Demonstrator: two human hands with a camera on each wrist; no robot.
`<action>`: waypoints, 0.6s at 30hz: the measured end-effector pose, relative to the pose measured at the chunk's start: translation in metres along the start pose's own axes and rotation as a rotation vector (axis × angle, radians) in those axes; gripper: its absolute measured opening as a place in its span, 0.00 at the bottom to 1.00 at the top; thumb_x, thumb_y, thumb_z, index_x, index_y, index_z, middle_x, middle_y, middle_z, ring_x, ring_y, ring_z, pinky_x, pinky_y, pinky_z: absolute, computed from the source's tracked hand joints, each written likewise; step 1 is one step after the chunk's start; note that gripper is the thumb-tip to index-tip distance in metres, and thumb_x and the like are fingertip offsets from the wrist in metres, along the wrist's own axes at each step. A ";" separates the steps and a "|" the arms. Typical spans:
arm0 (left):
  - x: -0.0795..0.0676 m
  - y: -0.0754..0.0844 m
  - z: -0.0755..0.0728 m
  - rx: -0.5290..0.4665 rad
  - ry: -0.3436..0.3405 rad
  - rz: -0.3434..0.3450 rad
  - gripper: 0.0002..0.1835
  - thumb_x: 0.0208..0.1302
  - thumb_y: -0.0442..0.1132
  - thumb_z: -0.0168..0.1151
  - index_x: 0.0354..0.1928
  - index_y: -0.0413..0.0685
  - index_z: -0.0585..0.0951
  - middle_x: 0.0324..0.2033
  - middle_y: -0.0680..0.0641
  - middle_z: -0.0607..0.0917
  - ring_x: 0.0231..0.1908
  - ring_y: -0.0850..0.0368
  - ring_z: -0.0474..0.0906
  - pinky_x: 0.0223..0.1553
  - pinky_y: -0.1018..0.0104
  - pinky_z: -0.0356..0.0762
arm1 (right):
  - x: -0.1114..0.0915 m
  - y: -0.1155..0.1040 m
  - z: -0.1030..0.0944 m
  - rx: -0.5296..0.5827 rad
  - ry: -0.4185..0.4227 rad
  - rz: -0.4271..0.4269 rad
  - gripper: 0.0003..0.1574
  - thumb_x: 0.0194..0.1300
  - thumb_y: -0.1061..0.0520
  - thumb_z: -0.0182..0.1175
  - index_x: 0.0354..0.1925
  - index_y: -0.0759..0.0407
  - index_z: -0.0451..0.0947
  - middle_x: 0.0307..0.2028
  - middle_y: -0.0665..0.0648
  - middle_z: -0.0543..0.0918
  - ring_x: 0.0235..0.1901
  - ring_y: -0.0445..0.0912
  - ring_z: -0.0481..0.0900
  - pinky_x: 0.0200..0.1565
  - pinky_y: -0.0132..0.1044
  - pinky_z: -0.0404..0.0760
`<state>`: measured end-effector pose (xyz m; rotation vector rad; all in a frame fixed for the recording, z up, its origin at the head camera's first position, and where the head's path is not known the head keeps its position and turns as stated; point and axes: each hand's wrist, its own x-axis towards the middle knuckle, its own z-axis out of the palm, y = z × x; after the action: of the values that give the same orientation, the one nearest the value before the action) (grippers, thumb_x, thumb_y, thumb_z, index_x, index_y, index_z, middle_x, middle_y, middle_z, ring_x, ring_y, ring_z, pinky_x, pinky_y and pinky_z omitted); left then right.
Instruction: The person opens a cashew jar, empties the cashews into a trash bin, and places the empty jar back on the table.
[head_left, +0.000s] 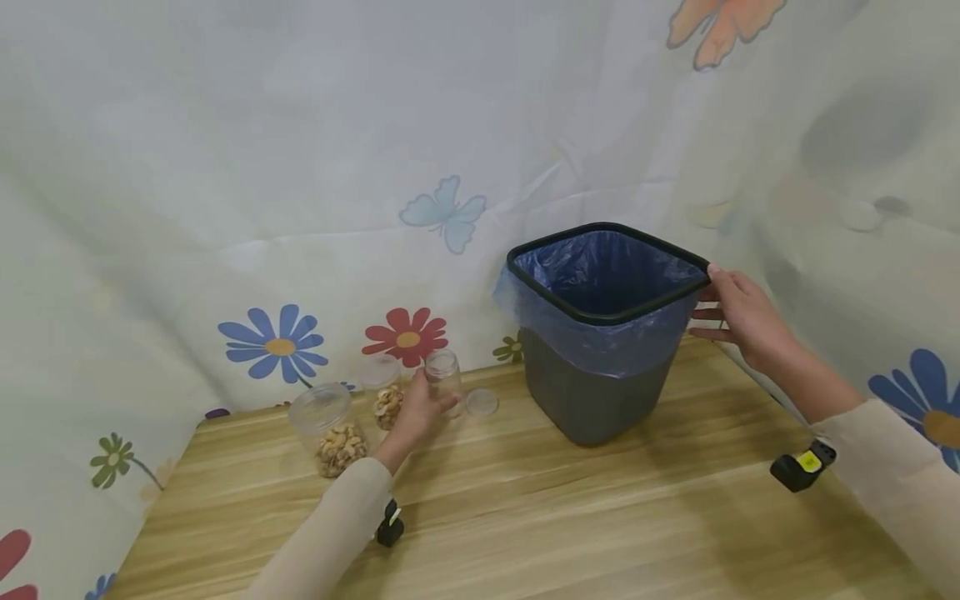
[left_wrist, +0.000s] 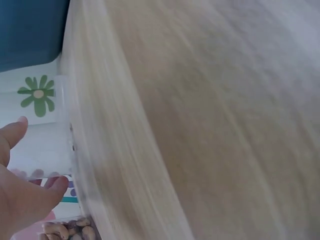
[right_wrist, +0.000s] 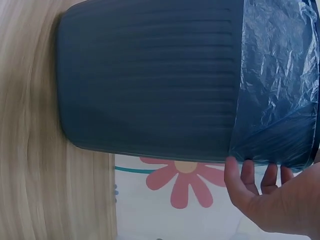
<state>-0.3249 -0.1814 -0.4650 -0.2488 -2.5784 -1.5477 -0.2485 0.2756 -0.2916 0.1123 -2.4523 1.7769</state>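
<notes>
My left hand (head_left: pixel 423 412) grips a clear, open-topped jar (head_left: pixel 443 367) at the back of the table. In the left wrist view its thumb and fingers (left_wrist: pixel 59 187) lie around the see-through wall. A round clear lid (head_left: pixel 482 402) lies just right of this jar. My right hand (head_left: pixel 742 317) is at the right side of a dark grey trash bin (head_left: pixel 592 400) with a black rim. Its thumb touches the rim corner, and the extended fingers rest against the blue plastic liner (right_wrist: pixel 275 90) folded over the outside.
Left of my left hand stand a lidded jar of cashews (head_left: pixel 387 400) and a larger clear jar (head_left: pixel 322 408) partly filled with cashews. The wood-grain table (head_left: pixel 525 517) meets a cloth backdrop (head_left: pixel 300 167) printed with flowers and butterflies.
</notes>
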 end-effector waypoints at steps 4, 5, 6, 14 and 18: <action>-0.006 -0.003 -0.004 0.006 -0.022 -0.013 0.38 0.63 0.31 0.71 0.69 0.29 0.61 0.66 0.28 0.70 0.67 0.32 0.67 0.67 0.41 0.67 | -0.004 -0.002 0.000 -0.068 -0.004 -0.001 0.34 0.80 0.33 0.30 0.65 0.54 0.64 0.60 0.64 0.68 0.49 0.44 0.78 0.47 0.35 0.85; -0.009 -0.003 -0.005 0.007 -0.030 -0.015 0.38 0.64 0.31 0.70 0.70 0.28 0.60 0.67 0.27 0.69 0.67 0.31 0.67 0.66 0.41 0.68 | -0.007 -0.002 0.001 -0.090 0.002 -0.010 0.36 0.81 0.35 0.30 0.67 0.58 0.62 0.62 0.66 0.68 0.51 0.47 0.77 0.46 0.34 0.84; -0.013 -0.003 -0.007 0.006 -0.036 -0.021 0.38 0.65 0.32 0.69 0.70 0.28 0.59 0.67 0.26 0.69 0.67 0.30 0.67 0.65 0.40 0.69 | -0.010 -0.002 0.002 -0.120 0.016 -0.027 0.37 0.81 0.37 0.30 0.69 0.62 0.60 0.63 0.68 0.67 0.52 0.50 0.75 0.45 0.31 0.84; -0.048 0.011 -0.024 0.102 -0.043 0.068 0.33 0.70 0.32 0.61 0.71 0.27 0.59 0.64 0.25 0.68 0.65 0.27 0.67 0.63 0.38 0.70 | -0.041 -0.002 0.018 -0.495 0.367 -0.417 0.22 0.77 0.54 0.47 0.61 0.67 0.69 0.55 0.65 0.76 0.48 0.48 0.75 0.42 0.24 0.67; -0.064 0.019 -0.036 0.110 -0.090 0.089 0.32 0.74 0.33 0.58 0.73 0.30 0.58 0.68 0.26 0.65 0.67 0.28 0.64 0.64 0.37 0.68 | -0.050 -0.002 0.034 -0.660 0.419 -0.734 0.14 0.67 0.66 0.52 0.49 0.68 0.77 0.43 0.64 0.81 0.38 0.52 0.80 0.36 0.25 0.69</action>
<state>-0.2579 -0.2089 -0.4437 -0.4250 -2.6697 -1.3904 -0.2003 0.2422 -0.3066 0.4508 -2.1370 0.5927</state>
